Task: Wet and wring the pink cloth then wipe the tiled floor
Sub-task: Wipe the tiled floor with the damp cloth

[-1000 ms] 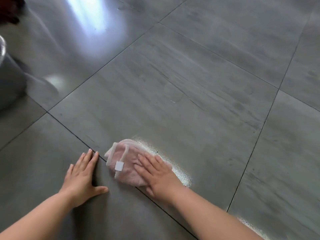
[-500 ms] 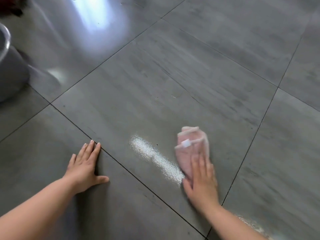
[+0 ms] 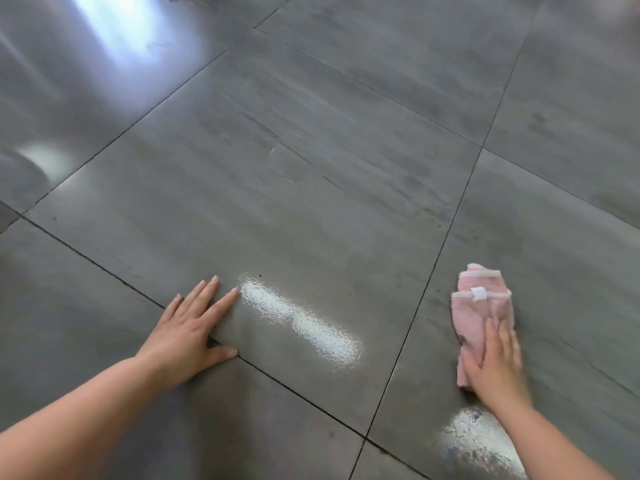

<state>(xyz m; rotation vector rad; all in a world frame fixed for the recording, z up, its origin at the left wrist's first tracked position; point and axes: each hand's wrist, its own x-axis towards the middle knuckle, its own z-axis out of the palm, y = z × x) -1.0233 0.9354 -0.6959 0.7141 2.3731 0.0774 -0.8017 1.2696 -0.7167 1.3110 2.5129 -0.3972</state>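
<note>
The pink cloth, folded with a small white tag on top, lies flat on the grey tiled floor at the lower right. My right hand presses down on the cloth's near end, fingers spread over it. My left hand rests flat on the floor at the lower left, fingers apart, holding nothing. Between the two hands a shiny wet streak crosses the tile.
Dark grout lines divide the large grey tiles. A second wet patch glistens beside my right forearm. Bright window glare reflects off the floor at the top left.
My right hand has slid the cloth from beside my left hand far to the right, across a grout line, leaving a wet streak. The grey container at the left has left the view.
</note>
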